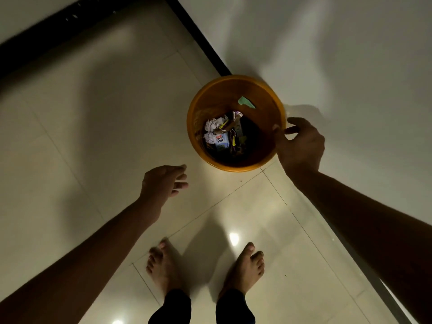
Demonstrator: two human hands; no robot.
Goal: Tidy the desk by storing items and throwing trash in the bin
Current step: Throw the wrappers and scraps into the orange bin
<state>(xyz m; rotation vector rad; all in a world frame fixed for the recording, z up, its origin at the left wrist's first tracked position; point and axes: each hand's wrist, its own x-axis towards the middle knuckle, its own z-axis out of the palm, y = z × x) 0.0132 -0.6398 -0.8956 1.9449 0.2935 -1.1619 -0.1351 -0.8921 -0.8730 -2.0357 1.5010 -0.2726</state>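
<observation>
Where tiles meet wall, bin (198,108) upright.

1. Under me is the floor (98,141), pale glossy tiles with thin grout lines running slantwise; two bright spots of lamp glare shine on it near my feet.
2. A black skirting strip (198,36) edges the floor where it meets the white wall; the two runs of it join at a corner at the top.
3. The orange bin (198,108) stands on the tiles, right against the wall; it is upright, its mouth open to me.
4. My left foot (161,265) and my right foot (245,267) stand bare and flat on the tiles, apart from each other, nearer to me than the bin.
</observation>
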